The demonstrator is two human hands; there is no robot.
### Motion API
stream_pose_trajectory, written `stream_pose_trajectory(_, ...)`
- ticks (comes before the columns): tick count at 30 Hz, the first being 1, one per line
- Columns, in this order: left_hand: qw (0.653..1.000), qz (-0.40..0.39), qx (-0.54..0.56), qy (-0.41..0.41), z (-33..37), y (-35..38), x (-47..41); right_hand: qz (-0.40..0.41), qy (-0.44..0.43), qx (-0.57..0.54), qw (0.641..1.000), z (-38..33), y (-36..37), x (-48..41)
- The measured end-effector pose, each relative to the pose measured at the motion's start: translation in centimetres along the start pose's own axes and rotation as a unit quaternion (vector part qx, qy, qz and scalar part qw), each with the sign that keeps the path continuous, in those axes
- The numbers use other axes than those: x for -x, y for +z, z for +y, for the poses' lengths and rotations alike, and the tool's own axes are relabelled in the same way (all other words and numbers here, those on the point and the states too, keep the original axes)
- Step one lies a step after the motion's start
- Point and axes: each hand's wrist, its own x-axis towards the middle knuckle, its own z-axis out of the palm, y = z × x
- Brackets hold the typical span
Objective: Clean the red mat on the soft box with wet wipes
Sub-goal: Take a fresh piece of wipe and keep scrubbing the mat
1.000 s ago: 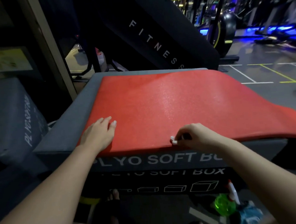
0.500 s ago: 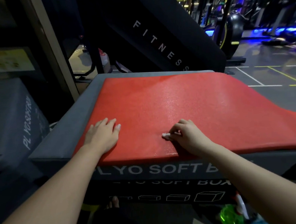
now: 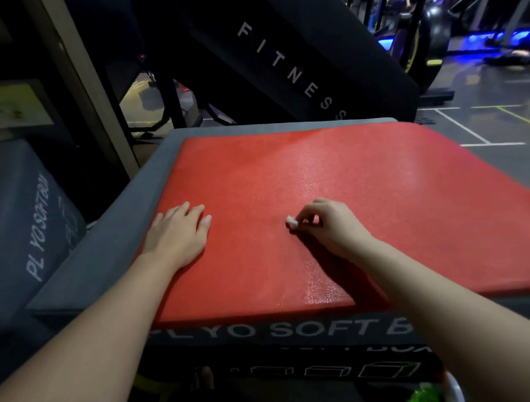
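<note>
A red mat (image 3: 334,177) lies flat on the grey soft box (image 3: 127,229), its right part hanging past the box's edge. My left hand (image 3: 178,232) rests palm down on the mat's near left corner, fingers straight. My right hand (image 3: 328,224) sits near the mat's middle with its fingers curled, pinching a small balled white wet wipe (image 3: 291,221) against the surface. A glossy wet streak runs down the mat just right of that hand.
A second grey soft box (image 3: 20,224) stands at the left. A black slanted panel marked FITNESS (image 3: 292,70) rises behind the mat. A green spray bottle (image 3: 428,398) lies on the floor at the lower right. Gym machines stand far right.
My right hand has moved with the wipe from the mat's near edge farther onto the mat. My left hand has stayed on the near left corner.
</note>
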Motion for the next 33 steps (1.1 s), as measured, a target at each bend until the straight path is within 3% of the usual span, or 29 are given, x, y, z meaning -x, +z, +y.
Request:
stream_pose_trajectory(2, 1.000, -0.005, -0.005, 0.002, 0.2, 0.2, -0.7, -0.017, 0.008, -0.005, 1.000, 0.3, -0.6, -1.0)
stream_pose_trajectory(6, 0.998, 0.028, 0.049, -0.011, 0.8, -0.4, -3.0, -0.228, -0.029, -0.049, 0.972, 0.2, -4.2, -1.7)
stream_pose_trajectory(8, 0.997, 0.038, 0.059, -0.016, 0.8, -0.6, -4.2, -0.273, -0.038, -0.043, 0.960, 0.5, -4.3, -2.6)
stream_pose_trajectory(16, 0.998, 0.047, 0.044, -0.024, -1.5, 0.4, -8.3, -0.049, -0.024, 0.014, 0.998, 3.3, 0.0, -7.2)
stream_pose_trajectory(18, 0.998, 0.027, 0.048, -0.009, -1.9, 1.2, -8.9, -0.072, -0.034, -0.003, 0.997, 3.4, -0.6, -7.8)
stream_pose_trajectory(21, 0.999, 0.001, 0.054, 0.007, -2.1, 2.5, -9.7, -0.172, -0.049, -0.037, 0.983, 3.4, -1.7, -8.3)
stream_pose_trajectory(28, 0.998, 0.019, 0.057, 0.004, -2.4, 3.6, -10.1, -0.017, 0.011, 0.037, 0.999, 5.0, 2.4, -15.0)
stream_pose_trajectory(33, 0.998, 0.029, 0.057, 0.007, -2.8, 3.9, -10.2, 0.003, 0.067, 0.028, 0.997, 5.8, 2.1, -19.8)
